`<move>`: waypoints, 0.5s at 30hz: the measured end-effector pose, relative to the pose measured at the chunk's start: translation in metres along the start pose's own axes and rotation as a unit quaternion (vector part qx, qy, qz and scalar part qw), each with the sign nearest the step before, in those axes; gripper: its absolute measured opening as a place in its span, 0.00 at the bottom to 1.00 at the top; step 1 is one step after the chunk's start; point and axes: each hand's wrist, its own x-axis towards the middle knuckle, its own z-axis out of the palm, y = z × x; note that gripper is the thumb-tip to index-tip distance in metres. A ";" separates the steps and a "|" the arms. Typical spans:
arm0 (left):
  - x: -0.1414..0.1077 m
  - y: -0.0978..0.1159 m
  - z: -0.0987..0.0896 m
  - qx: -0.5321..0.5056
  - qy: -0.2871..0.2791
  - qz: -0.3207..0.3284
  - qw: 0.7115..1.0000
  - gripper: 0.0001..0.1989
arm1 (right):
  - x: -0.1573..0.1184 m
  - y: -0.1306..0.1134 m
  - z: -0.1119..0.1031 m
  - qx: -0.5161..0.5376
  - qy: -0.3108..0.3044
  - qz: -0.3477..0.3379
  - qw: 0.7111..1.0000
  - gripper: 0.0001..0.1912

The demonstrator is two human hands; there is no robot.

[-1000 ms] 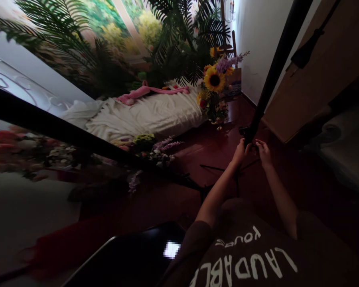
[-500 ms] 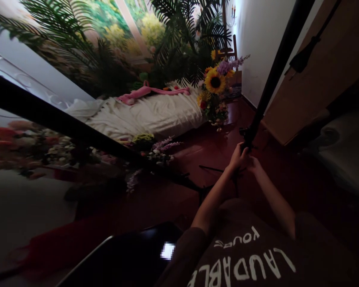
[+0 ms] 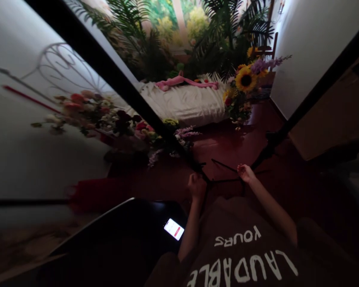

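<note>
A black pole (image 3: pixel 116 77) slants down from the upper left to a stand with thin legs. Close beside its lower end is my left hand (image 3: pixel 196 186), fingers curled; whether it grips anything is too dark to tell. My right hand (image 3: pixel 245 173) has its fingers loosely bent and apart, with nothing seen in it. It is just below the lower part of a second black pole (image 3: pixel 323 85), which slants in from the upper right. Thin dark legs (image 3: pixel 225 180) spread over the floor between my hands.
A lit phone (image 3: pixel 174 229) lies on a dark surface (image 3: pixel 113 235) at the lower left. Ahead is a white-draped bench (image 3: pixel 185 103) with a pink plush toy (image 3: pixel 173 82). Sunflowers (image 3: pixel 245 79) stand at its right, mixed flowers (image 3: pixel 86 109) at the left. A brown panel (image 3: pixel 326 123) is at right.
Both hands have let go of the right pole. My left hand has moved left and down to the left pole; my right hand is slightly lower. The view has turned left.
</note>
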 end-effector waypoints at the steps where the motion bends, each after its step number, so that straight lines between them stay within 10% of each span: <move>1: 0.008 0.004 -0.008 -0.015 0.030 -0.004 0.999 0.19 | -0.001 0.002 0.009 -0.011 -0.011 0.017 1.000 0.11; 4: 0.031 0.021 -0.019 -0.086 0.081 -0.015 0.993 0.18 | -0.006 0.009 0.036 -0.049 -0.053 0.071 0.995 0.09; 15: 0.031 0.066 0.021 -0.080 -0.027 0.086 0.993 0.30 | -0.042 0.041 0.126 -0.170 -0.273 0.272 0.907 0.17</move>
